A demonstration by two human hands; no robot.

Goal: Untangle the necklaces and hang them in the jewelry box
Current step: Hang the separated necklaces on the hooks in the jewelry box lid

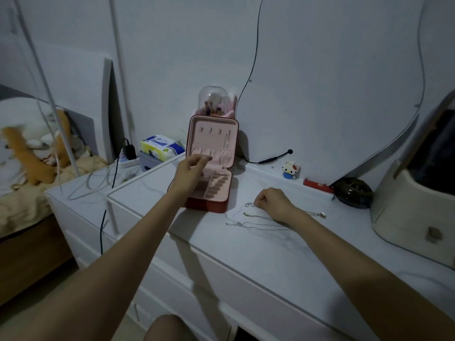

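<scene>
A pink-lined jewelry box [213, 134] with a dark red shell stands open on the white dresser top [270, 249], its lid upright with a row of hooks. One thin necklace [226, 140] hangs from the rightmost hook. My left hand [190, 169] hovers in front of the lid's pocket, fingers loosely curled and holding nothing I can see. My right hand [272, 201] rests on the dresser to the right of the box, fingers pinched on a thin chain of the tangled necklaces [256, 221], which lie spread across the top, one ending in a small pendant [323, 214].
Behind the box stands a domed brush holder [214, 102]. A small block figure [290, 169], a red bar [316, 184] and a dark round object [353, 193] line the wall. A cream cosmetics case [413, 212] sits far right. Tissue pack [160, 146] and cables lie left.
</scene>
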